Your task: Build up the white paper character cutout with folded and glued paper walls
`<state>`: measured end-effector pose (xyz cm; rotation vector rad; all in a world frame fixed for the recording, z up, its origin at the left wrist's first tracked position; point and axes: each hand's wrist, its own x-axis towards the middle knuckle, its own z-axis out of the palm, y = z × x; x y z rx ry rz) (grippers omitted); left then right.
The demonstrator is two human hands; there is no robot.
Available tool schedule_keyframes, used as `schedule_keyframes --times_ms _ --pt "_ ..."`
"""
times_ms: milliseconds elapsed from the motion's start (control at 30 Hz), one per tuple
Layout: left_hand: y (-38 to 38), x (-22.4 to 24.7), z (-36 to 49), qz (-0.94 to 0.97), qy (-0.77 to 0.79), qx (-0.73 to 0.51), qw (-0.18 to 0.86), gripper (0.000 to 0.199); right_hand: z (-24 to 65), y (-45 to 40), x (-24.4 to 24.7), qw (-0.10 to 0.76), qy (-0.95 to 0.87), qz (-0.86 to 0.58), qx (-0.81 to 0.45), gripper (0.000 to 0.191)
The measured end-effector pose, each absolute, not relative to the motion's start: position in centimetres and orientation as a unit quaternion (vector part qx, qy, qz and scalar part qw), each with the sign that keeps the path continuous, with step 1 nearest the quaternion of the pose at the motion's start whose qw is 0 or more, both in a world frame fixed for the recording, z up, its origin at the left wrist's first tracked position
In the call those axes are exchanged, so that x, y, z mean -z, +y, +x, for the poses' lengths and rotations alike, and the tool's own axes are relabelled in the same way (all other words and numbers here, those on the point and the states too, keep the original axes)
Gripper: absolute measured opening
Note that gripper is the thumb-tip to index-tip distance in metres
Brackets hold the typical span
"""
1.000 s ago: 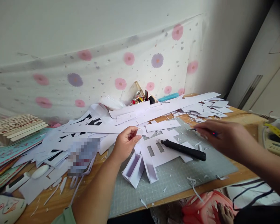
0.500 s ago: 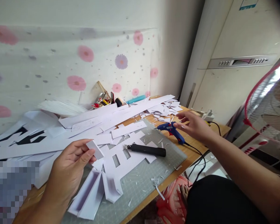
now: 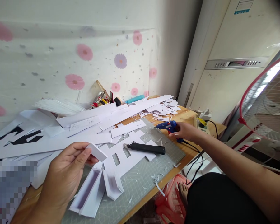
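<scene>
My left hand (image 3: pixel 68 168) pinches a small white foam board piece (image 3: pixel 97 151) between thumb and fingers, over the near left of the table. Below it, an open white foam board box (image 3: pixel 87 193) and a folded white piece (image 3: pixel 113 183) rest on the grey cutting mat (image 3: pixel 144 183). At the right, my right hand (image 3: pixel 185 132) is closed around the handle of a blue glue gun (image 3: pixel 166 126), which lies on its side with the nozzle pointing left. A black utility knife (image 3: pixel 146 148) sits on a white board with cut-out windows (image 3: pixel 121 158).
White board strips (image 3: pixel 135 109) and scraps (image 3: pixel 163 109) cover the back of the table. Behind them is a container of tools (image 3: pixel 104 100). A power strip (image 3: pixel 202 123) lies at the right end, near a fan (image 3: pixel 266 102). A red plastic stool (image 3: pixel 170 202) stands below the front edge.
My right hand has come down from above the glue gun and closed on its handle. The board piece in my left hand has tilted slightly. The view has shifted a little.
</scene>
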<state>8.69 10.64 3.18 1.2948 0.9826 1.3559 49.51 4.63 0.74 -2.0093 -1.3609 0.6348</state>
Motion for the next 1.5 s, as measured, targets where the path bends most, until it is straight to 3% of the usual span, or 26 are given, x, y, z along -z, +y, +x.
schedule_keyframes --times_ms 200,367,433,567,833,1500 --pt "10.7 -3.2 8.8 0.551 0.383 -0.554 0.494 0.033 48.4 5.0 -1.0 0.325 -0.465 -0.780 -0.265 0.020" --pt "10.7 -3.1 8.6 0.588 0.358 -0.532 0.493 0.024 44.1 3.9 -3.8 0.416 -0.490 -0.704 -0.302 0.029" --pt "10.6 -3.1 8.6 0.595 0.354 -0.524 0.497 0.022 41.4 3.0 -5.0 0.495 -0.506 -0.607 -0.361 0.036" --pt "10.2 -3.4 8.7 0.580 0.360 -0.502 0.531 0.024 36.7 1.9 -6.1 0.449 -0.558 -0.503 -0.484 0.025" --pt "10.0 -3.5 8.6 0.621 0.349 -0.446 0.542 0.021 34.9 2.0 -5.4 0.414 -0.587 -0.422 -0.553 0.013" --pt "9.9 -3.4 8.4 0.672 0.337 -0.406 0.519 0.012 34.6 1.8 -5.2 0.401 -0.666 -0.439 -0.450 0.015"
